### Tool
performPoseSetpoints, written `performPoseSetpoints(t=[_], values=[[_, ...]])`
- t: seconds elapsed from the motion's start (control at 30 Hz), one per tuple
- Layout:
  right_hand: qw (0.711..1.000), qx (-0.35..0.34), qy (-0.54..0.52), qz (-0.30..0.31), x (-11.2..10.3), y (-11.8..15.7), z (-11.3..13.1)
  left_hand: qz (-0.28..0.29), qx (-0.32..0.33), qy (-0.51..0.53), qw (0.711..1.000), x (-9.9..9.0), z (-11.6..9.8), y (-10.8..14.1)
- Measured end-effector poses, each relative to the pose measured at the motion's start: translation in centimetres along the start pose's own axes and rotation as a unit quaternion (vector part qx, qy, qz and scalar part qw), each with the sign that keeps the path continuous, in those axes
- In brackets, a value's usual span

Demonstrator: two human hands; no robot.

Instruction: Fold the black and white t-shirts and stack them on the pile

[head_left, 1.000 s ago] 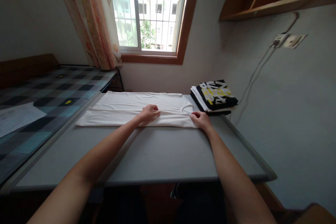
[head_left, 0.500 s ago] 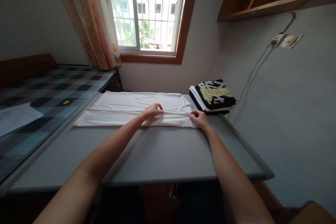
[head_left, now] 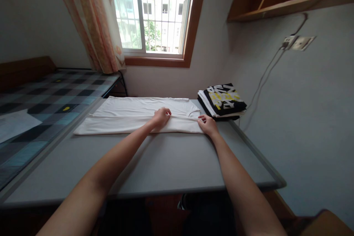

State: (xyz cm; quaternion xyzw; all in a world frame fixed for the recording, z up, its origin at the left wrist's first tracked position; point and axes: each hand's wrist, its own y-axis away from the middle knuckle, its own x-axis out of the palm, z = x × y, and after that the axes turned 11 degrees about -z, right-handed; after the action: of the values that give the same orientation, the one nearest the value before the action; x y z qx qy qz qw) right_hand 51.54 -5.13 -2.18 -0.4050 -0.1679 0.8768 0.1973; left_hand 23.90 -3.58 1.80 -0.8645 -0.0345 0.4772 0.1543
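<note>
A white T-shirt [head_left: 124, 123] lies lengthwise across the grey table [head_left: 166, 166], its near side folded over in a long strip. Its curved neckline [head_left: 193, 112] shows at the right end. My left hand [head_left: 162, 118] pinches the strip's far edge a little right of the middle, thumb and fingers together. At the neckline end, my right hand [head_left: 208, 125] holds the same edge between thumb and fingertips. The cloth beneath both palms is hidden.
A stack of folded black and white clothes [head_left: 222, 101] sits at the table's far right corner, by the wall. To the left is a bed with a checked cover [head_left: 69, 94] and a sheet of paper [head_left: 19, 125]. A wooden shelf [head_left: 265, 11] hangs upper right.
The view has shifted slightly. My left fingers have drawn closer together on the strip's edge; my right fingers have shifted slightly at the neckline end. The T-shirt lies much the same.
</note>
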Motion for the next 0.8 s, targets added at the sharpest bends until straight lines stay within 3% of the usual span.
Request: performPoseSetpoints(t=[0.13, 0.27, 0.4, 0.57, 0.7, 0.8], values=[[0.998, -0.043, 0.04, -0.01, 0.2, 0.2, -0.4, -0.029, 0.039, -0.038, 0.998, 0.1, 1.5, 0.7], [0.997, -0.06, 0.048, -0.016, 0.3, 0.1, -0.8, -0.033, 0.075, -0.079, 0.994, -1.7, 4.7, 1.3], [0.996, -0.066, 0.058, -0.014, 0.6, -0.1, -1.0, -0.029, 0.076, -0.099, 0.992, -5.0, 9.8, 2.3], [0.996, -0.05, 0.075, -0.007, 0.5, -0.1, -0.7, -0.015, 0.047, -0.131, 0.99, -10.6, 16.2, 4.6], [0.996, -0.043, 0.084, -0.003, 0.2, 0.0, -0.4, 0.005, -0.029, -0.176, 0.984, -14.7, 19.8, 6.3], [0.995, -0.04, 0.087, -0.003, 0.1, 0.0, -0.2, 0.021, -0.063, -0.213, 0.975, -16.6, 21.8, 7.1]])
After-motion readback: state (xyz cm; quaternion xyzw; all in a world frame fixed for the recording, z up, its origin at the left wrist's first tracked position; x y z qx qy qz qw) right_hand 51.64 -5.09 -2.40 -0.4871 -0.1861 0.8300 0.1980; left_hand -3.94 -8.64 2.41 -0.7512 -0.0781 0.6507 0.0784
